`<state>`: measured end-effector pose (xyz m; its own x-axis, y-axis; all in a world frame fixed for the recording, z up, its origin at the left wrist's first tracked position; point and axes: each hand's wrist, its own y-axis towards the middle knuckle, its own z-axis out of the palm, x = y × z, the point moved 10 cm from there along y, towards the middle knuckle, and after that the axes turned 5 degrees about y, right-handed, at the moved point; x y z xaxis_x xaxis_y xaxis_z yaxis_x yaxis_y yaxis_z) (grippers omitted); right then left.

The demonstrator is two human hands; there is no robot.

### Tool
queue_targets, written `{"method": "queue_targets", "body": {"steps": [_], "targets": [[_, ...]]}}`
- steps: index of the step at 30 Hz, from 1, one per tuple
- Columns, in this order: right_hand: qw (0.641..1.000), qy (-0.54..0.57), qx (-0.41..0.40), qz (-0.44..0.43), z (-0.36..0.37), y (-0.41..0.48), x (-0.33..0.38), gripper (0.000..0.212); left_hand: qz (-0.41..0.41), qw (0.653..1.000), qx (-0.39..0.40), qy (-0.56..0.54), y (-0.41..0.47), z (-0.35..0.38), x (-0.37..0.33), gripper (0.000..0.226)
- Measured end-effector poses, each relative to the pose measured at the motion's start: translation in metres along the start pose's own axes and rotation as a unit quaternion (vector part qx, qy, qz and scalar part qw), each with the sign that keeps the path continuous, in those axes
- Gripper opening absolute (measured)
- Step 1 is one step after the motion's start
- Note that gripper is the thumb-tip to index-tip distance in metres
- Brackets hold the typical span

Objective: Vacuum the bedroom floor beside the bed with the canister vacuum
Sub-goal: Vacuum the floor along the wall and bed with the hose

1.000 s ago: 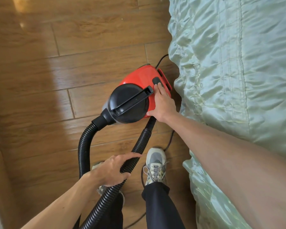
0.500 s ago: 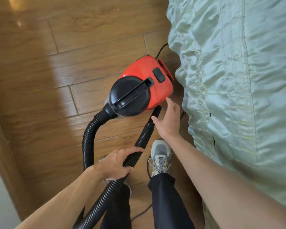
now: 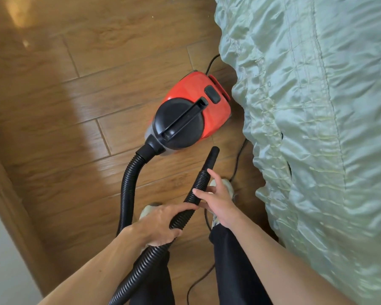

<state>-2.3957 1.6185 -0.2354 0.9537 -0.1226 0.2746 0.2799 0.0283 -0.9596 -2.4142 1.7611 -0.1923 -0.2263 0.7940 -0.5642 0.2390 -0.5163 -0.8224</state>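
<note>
Left hand (image 3: 161, 225) is wrapped firmly round the black hose (image 3: 128, 183); right hand (image 3: 218, 205) lies loose-fingered against it further along, touching rather than gripping. The hose end runs slantwise, with its tip aimed at the red vacuum (image 3: 196, 111), which sits on the floor (image 3: 75, 106) just beside the bed (image 3: 317, 128).

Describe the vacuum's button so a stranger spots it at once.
Find the pale green satin bedspread on the right; beside it on the wooden floor sits the red plastic canister vacuum. On its red shell, nearest the bed, is a small black rectangular button, far smaller than the round black lid with the bar handle.
</note>
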Motion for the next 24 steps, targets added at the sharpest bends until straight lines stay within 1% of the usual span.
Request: {"method": "queue_targets", "body": {"steps": [3,9,13,18,24], "targets": [[1.0,-0.006,-0.004,0.0,0.012,-0.007,-0.004,0.082,0.013,1.0,0.011,0.011,-0.012,0.0,0.01,0.075],[0.999,0.002,-0.029,-0.019,0.032,-0.018,-0.017,0.081,0.029,0.999,0.017,0.032,-0.036,0.004,0.023,0.072],[0.998,0.019,-0.048,-0.027,0.037,-0.019,-0.032,0.083,0.028,0.998,0.035,0.038,-0.043,0.01,0.028,0.077],[0.997,0.033,-0.06,-0.031,0.032,-0.005,-0.053,0.081,0.023,0.996,0.065,0.053,-0.035,0.021,0.033,0.08],[0.994,0.035,-0.087,-0.048,0.014,0.023,-0.073,0.083,0.01,0.992,0.097,0.081,0.001,0.042,0.045,0.088]]}}
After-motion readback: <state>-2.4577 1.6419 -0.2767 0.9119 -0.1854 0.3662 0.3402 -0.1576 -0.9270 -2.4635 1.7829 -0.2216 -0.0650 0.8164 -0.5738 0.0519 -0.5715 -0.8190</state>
